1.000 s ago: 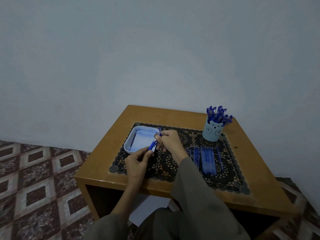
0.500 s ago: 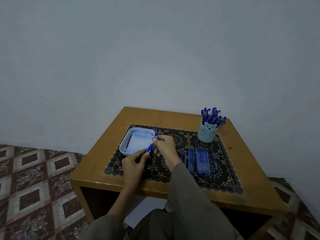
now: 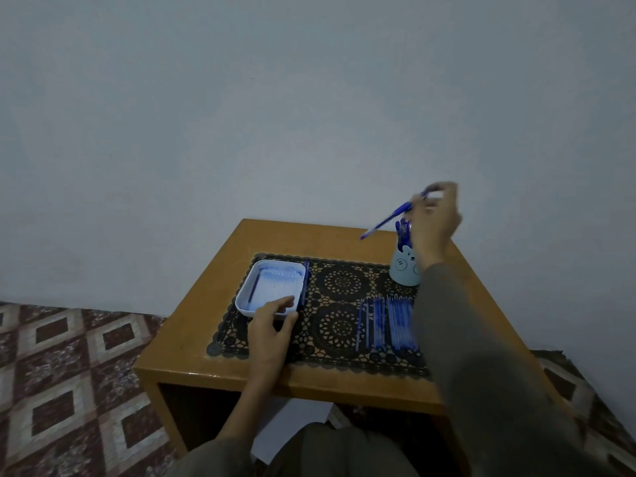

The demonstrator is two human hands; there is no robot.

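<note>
My right hand (image 3: 436, 215) is raised above the light blue bear-faced cup (image 3: 404, 268) and pinches a blue pen (image 3: 390, 218) that slants down to the left. Several blue pens stand in that cup. My left hand (image 3: 272, 321) rests at the near edge of the white tray (image 3: 247, 290), fingers extended over its rim and thumb against its front wall. Inside the tray lie clear pen parts and one dark thin refill. A blue pen part (image 3: 305, 282) lies along the tray's right side.
A black lace mat (image 3: 340, 311) covers the middle of the small wooden table (image 3: 213, 304). A row of several blue pen pieces (image 3: 389, 321) lies on the mat's right part. The wall stands just behind the table; patterned floor tiles lie to the left.
My right hand lifted away from the tray and carried a blue pen up to the cup at the back right. My left hand let go and settled on the tray's near edge.
</note>
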